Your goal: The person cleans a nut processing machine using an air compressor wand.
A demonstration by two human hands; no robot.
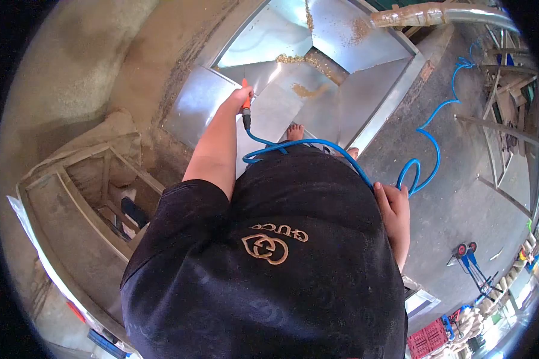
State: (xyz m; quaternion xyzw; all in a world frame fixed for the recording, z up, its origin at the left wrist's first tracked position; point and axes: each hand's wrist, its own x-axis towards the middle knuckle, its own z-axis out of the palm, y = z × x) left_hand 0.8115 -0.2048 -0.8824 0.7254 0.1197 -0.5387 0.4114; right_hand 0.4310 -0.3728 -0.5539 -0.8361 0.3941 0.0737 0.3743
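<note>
Grips the orange nozzle [245,103] in the closed left hand [240,94], out over the steel hopper [197,107]. Clamps the blue hose [317,142] in the right hand [394,206]. Could probably trip, with hose loops lying just beside the bare foot [294,131]. Could also slip on scattered grain [308,91]. Keeps a wooden box [72,197] at left and a hand truck [467,256] far right.
</note>
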